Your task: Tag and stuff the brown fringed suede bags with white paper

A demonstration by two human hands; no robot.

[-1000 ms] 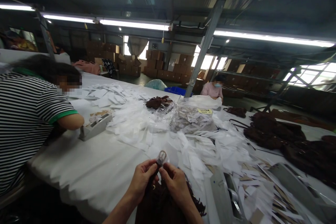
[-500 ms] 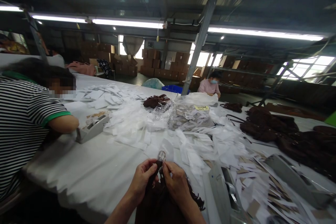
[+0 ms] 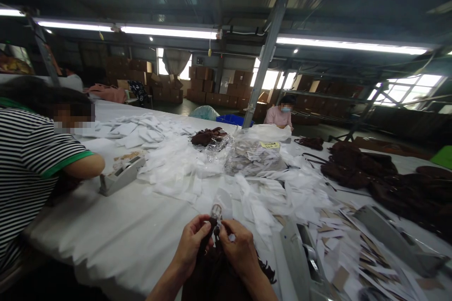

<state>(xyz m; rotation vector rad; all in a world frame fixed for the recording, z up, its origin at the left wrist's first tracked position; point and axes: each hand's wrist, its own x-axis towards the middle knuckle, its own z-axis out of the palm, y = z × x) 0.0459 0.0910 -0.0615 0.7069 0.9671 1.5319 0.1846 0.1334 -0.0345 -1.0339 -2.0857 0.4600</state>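
My left hand (image 3: 192, 241) pinches a dark brown strap (image 3: 212, 225) between thumb and fingers. At the strap's upper end a metal buckle (image 3: 216, 210) stands up, with what looks like clear film around it. Close by on the right, my right hand (image 3: 239, 247) is closed, thumb against forefinger, at the buckle's lower edge; what is in its pinch is too small to make out. Below both hands lies a dark brown fringed item (image 3: 212, 282), perhaps a bag, its fringe (image 3: 266, 270) showing beyond my right wrist.
Grey tape dispensers (image 3: 305, 258) stand at the right, beside paper and card strips (image 3: 353, 254). White wrapping sheets (image 3: 176, 169) and a clear bag of papers (image 3: 257, 157) cover mid-table. Brown goods (image 3: 356, 164) are heaped right. A co-worker in stripes (image 3: 31, 150) leans in left.
My hands stay at the buckle with small finger movements; the right fingers have shifted slightly. The whole view has moved a little, and the co-worker at left appears slightly farther left.
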